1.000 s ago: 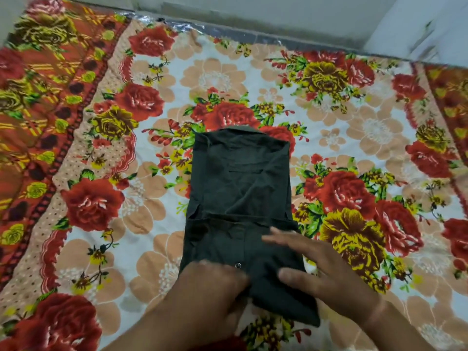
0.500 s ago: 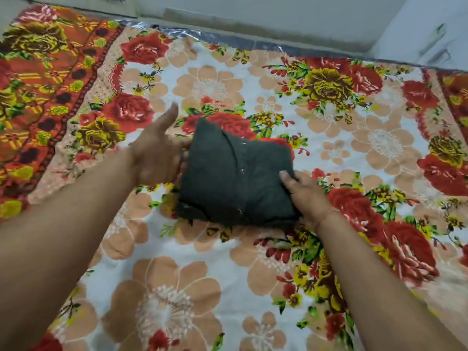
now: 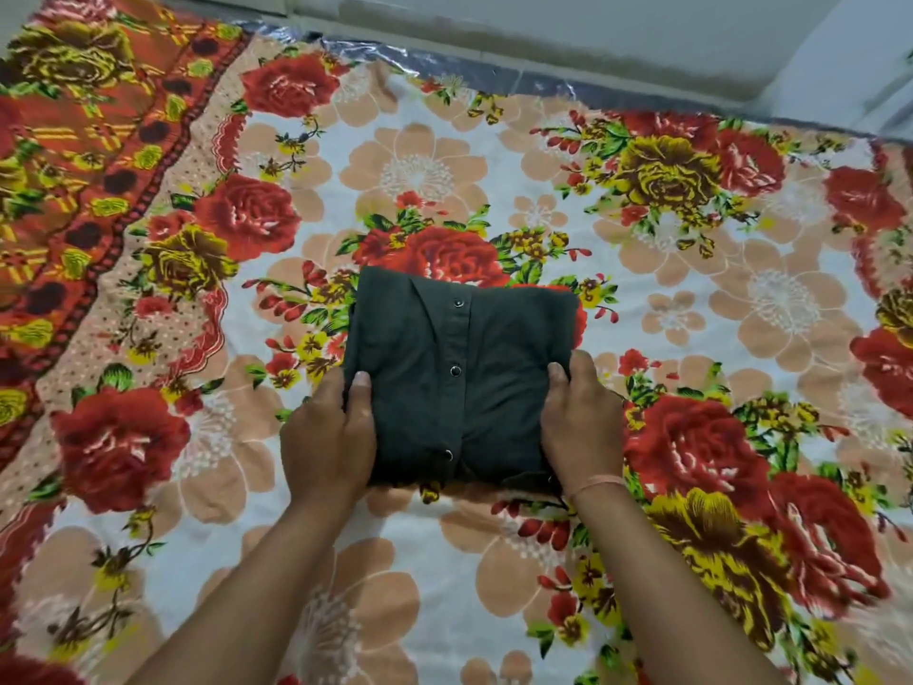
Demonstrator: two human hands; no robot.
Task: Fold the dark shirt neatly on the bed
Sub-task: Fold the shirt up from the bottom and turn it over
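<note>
Left hand (image 3: 328,440) and right hand (image 3: 580,427) pinch the shirt's (image 3: 459,383) near corners on the bed (image 3: 494,561) — letting go unevenly could spring the folds open.

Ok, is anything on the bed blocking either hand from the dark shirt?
Nothing visible. The left hand and right hand already grip opposite sides of the folded dark shirt, which lies flat on the floral bedsheet with only sheet around it.

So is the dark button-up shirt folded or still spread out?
Folded: the dark button-up shirt is a compact rectangle, button placket up, left hand and right hand gripping its sides.
</note>
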